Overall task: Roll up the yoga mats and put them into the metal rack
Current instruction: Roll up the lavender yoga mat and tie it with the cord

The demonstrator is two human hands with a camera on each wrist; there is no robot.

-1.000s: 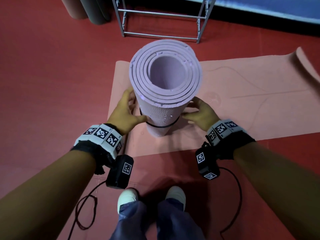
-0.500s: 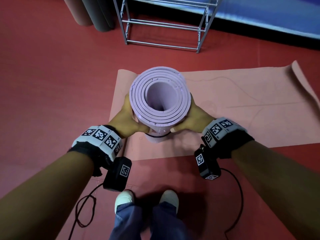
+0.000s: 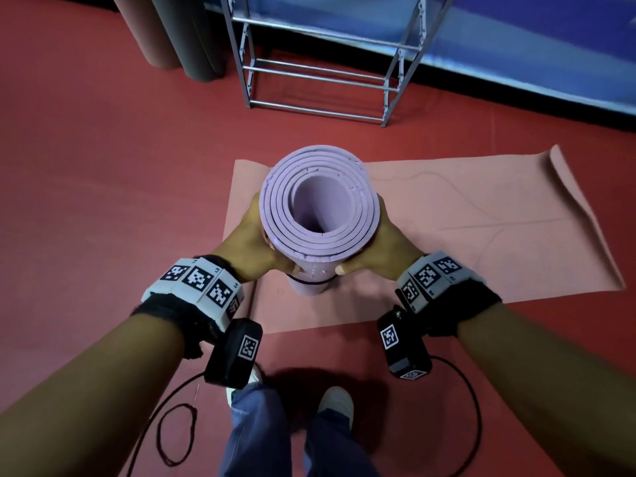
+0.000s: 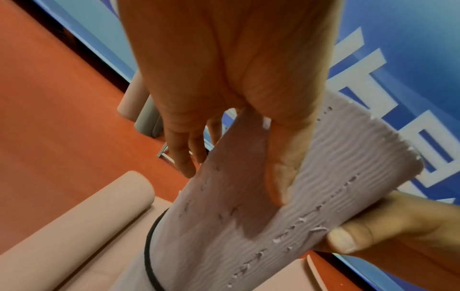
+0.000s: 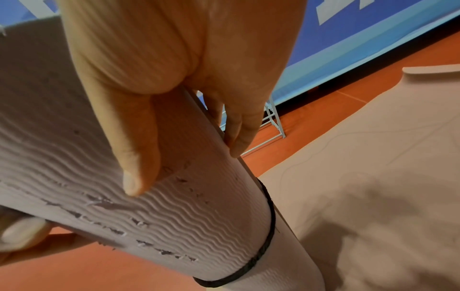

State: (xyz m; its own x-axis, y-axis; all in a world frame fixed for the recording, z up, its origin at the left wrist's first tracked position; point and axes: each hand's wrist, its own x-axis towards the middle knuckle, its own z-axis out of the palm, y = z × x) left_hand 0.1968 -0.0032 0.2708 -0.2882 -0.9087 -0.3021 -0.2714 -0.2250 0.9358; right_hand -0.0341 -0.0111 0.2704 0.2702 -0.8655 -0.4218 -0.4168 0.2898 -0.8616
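A lilac rolled mat (image 3: pixel 320 201) stands upright over the left end of a flat pink mat (image 3: pixel 464 242) on the red floor. A black band (image 3: pixel 311 281) circles its lower part. My left hand (image 3: pixel 254 242) grips the roll's left side near the top and my right hand (image 3: pixel 382 249) grips its right side. In the left wrist view the thumb (image 4: pixel 281 177) presses on the ribbed roll (image 4: pixel 248 226); in the right wrist view the thumb (image 5: pixel 139 157) lies on the roll (image 5: pixel 174 216). The metal rack (image 3: pixel 316 111) stands ahead with nothing on its bars.
Two rolled mats (image 3: pixel 179 39), one pink and one grey, stand left of the rack by a blue wall banner (image 3: pixel 516 46). The pink mat's far right corner (image 3: pixel 557 160) curls up. My feet (image 3: pixel 335 404) and black cables (image 3: pixel 175 438) are on the floor behind the mat.
Both hands have moved up the roll, from beside the black band to just under its top. The rack now shows larger and more fully ahead.
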